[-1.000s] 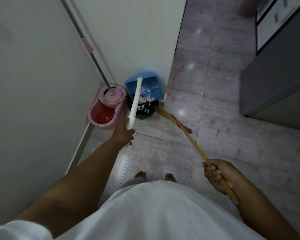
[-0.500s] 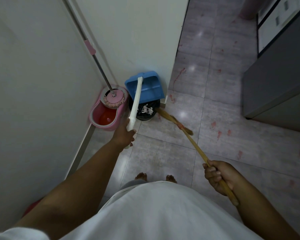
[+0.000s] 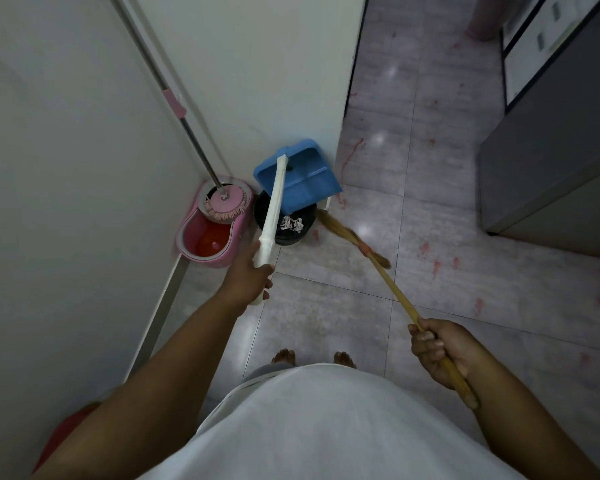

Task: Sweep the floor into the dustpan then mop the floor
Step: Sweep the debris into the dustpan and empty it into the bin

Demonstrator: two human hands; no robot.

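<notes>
Bare feet [image 3: 284, 356] on tiled floor [image 3: 326, 306], red marks across tiles. Right grip [image 3: 440, 351] clenched round wooden broom [image 3: 395, 292] handle; bristle end low on floor just right of black bin [image 3: 305, 233]. Left grip [image 3: 248, 278] grasping white handle of blue dustpan [image 3: 302, 174], pan tipped above bin mouth (pan looks bare). Paper scraps [image 3: 291, 223] lie inside bin. Pink mop bucket [image 3: 215, 261] beside bin in wall corner; mop [image 3: 224, 202] head sits in its spinner, pole leaning up along wall. Grey cabinet [image 3: 551, 150] far right.
</notes>
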